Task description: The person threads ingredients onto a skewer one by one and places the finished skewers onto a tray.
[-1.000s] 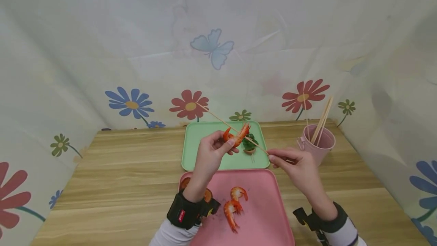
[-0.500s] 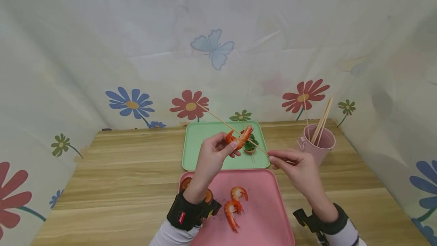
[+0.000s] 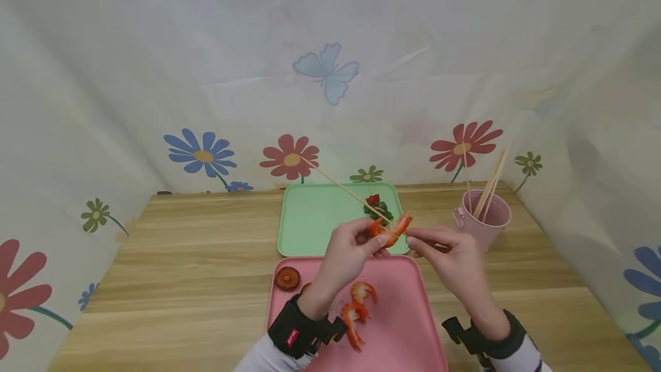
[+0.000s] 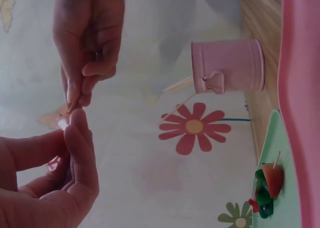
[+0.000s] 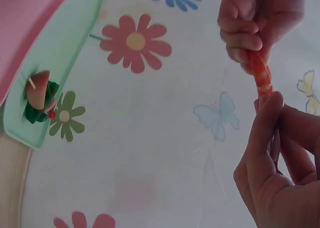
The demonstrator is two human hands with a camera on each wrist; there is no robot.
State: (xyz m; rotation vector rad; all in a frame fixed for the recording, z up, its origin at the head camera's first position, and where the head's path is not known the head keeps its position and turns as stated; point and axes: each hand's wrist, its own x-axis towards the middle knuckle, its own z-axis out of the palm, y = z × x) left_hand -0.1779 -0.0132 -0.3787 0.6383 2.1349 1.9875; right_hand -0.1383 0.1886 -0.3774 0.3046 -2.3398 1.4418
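Above the green tray, my left hand (image 3: 347, 250) pinches a red-orange shrimp (image 3: 399, 231) between thumb and fingers. A thin wooden skewer (image 3: 338, 184) appears to run through the shrimp, its long bare part pointing up and left. My right hand (image 3: 454, 254) pinches the skewer's lower end, close beside the shrimp. In the right wrist view the shrimp (image 5: 261, 75) spans the short gap between the two hands' fingertips. Two more shrimp (image 3: 352, 323) lie on the pink tray (image 3: 397, 329), below the hands.
A brown mushroom (image 3: 287, 278) lies at the pink tray's left corner, another partly behind my left wrist. The green tray (image 3: 307, 217) behind holds a skewered bunch of green and red pieces (image 3: 378, 210). At right stands a pink bucket (image 3: 483, 228) with several wooden sticks.
My left hand has slid the shrimp right and down along the skewer, up close to the right fingers. The right hand has stayed nearly in place.
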